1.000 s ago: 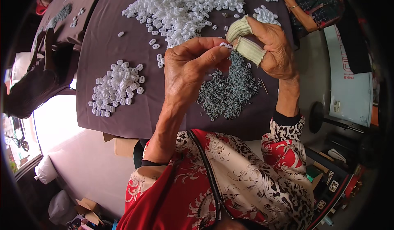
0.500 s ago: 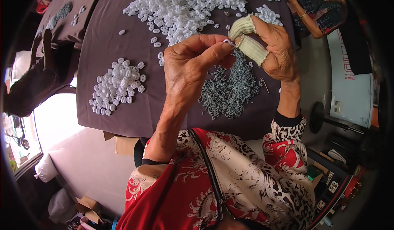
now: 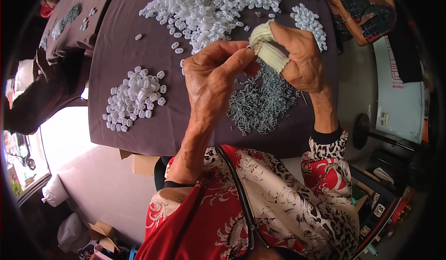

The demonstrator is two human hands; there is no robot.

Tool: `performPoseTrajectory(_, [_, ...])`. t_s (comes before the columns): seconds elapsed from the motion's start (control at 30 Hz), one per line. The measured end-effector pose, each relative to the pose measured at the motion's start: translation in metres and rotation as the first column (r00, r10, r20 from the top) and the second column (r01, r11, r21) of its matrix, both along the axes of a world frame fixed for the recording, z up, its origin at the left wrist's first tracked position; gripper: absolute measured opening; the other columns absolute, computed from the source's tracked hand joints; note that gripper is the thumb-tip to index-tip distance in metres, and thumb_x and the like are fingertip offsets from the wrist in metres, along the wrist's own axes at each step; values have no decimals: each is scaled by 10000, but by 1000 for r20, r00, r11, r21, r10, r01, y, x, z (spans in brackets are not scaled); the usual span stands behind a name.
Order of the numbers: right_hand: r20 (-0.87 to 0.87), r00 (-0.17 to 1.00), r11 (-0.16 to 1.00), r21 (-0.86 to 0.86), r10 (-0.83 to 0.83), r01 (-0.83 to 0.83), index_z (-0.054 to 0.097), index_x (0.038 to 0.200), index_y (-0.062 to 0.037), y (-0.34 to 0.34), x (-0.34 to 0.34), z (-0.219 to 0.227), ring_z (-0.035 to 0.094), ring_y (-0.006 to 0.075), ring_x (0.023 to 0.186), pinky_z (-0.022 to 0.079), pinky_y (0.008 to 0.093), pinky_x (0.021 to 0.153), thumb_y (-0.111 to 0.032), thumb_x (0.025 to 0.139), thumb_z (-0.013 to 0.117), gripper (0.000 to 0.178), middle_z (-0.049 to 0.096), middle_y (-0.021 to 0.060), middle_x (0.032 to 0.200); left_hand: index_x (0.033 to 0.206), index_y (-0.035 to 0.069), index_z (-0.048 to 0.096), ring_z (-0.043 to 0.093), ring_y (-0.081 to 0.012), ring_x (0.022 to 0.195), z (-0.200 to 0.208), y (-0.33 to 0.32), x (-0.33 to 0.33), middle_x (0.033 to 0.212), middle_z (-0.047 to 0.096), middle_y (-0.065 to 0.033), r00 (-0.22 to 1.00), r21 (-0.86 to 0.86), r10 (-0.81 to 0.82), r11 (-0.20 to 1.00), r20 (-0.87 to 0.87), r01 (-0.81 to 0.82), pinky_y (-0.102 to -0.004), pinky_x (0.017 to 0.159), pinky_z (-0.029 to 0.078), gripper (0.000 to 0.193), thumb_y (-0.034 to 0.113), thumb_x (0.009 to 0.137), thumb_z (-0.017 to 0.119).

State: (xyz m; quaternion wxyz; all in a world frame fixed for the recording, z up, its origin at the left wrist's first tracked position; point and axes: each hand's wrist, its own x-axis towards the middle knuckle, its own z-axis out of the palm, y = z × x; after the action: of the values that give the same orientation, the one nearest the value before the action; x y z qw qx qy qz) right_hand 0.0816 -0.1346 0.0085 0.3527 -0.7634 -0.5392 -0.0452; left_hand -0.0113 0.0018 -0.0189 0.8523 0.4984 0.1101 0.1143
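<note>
right hand (image 3: 302, 55) has shifted in against left hand (image 3: 209, 72), fingertips together, nearly hiding white piece (image 3: 249, 47) in left's pinch, so can't tell right's grip or fit

My remote feed showed glare washing out the opening (image 3: 65, 127) left of the table (image 3: 158, 127), dimness to the table's lower right, and fisheye distortion curving its edges.

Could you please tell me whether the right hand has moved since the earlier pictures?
Yes, slightly: the right hand has shifted left, judged against the pile of white pieces beyond it, more of which now shows.
</note>
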Motion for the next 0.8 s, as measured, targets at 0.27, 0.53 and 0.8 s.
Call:
performPoseTrajectory(0.27, [-450,885,968,252,123,-7,565,972,26,7,9,-11,592,120,745,460,242,702,-104,800,449,245,621,74,806,868,-70,589,598,-160,607,-2,6,6,733,617,-114,1000,-177,5,984,-25,-10,-262,587,504,158,51,769,614])
performPoseTrajectory(0.53, [-530,846,995,30,-61,91,582,927,15,-2,17,-48,580,100,721,461,237,685,-54,804,491,167,606,30,762,870,-63,584,594,-174,618,-4,26,6,722,603,-110,995,-225,91,971,49,-78,-276,597,508,157,62,780,613])
performPoseTrajectory(0.8, [-215,974,993,-102,-74,53,481,664,-4,17,-7,-130,531,359,563,425,405,508,30,637,494,46,522,173,609,877,-56,586,590,-170,623,5,37,11,744,606,-122,975,-245,103,968,197,-53,-277,600,497,133,51,797,579])
